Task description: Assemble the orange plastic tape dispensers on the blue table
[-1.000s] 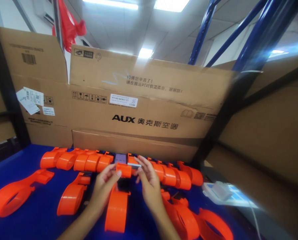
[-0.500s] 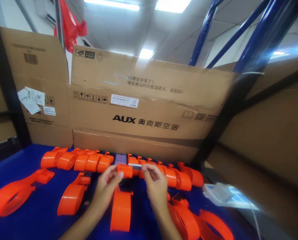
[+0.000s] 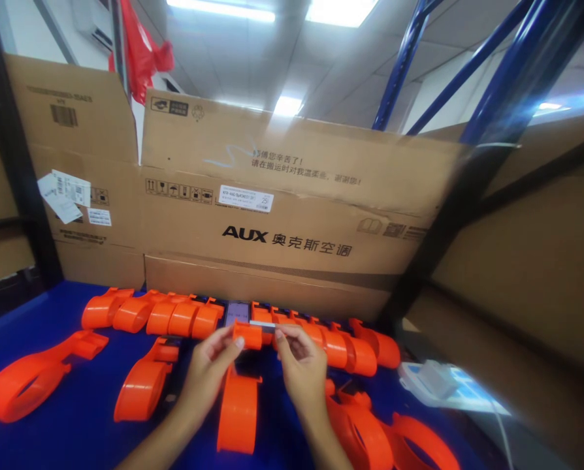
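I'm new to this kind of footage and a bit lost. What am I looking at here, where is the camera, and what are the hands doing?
There is no machine here: the camera sits on a person's head and looks forward and down at their own two bare hands. The left hand and the right hand together hold up an orange plastic part; at its top end the right fingertips pinch a small grey metal strip. They work over a blue table, on which many more orange parts lie, some in a row at the back. A phone lies among that row. Cardboard boxes stand behind, and a white device lies to the right.
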